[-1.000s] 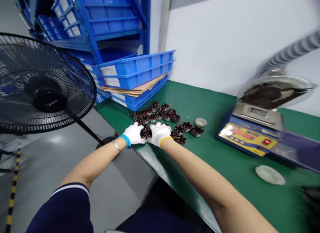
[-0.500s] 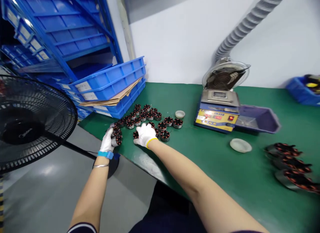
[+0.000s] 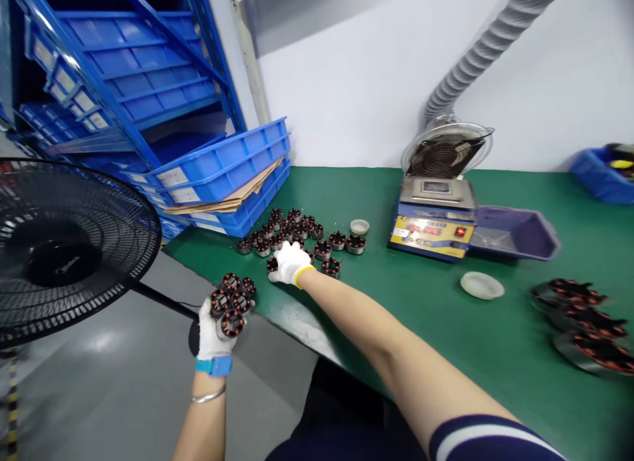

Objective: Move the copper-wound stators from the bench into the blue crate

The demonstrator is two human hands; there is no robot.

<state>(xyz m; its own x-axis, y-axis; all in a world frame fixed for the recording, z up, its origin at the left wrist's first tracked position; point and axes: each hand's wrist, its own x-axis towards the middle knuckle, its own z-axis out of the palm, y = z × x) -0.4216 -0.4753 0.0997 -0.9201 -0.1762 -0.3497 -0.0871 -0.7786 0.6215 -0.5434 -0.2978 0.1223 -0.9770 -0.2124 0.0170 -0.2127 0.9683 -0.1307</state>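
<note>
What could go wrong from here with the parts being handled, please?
The left hand holds a cluster of copper-wound parts by the edge of the green table; one might slip and drop to the floor. The right hand sits close among other parts, so it might knock some together.
</note>
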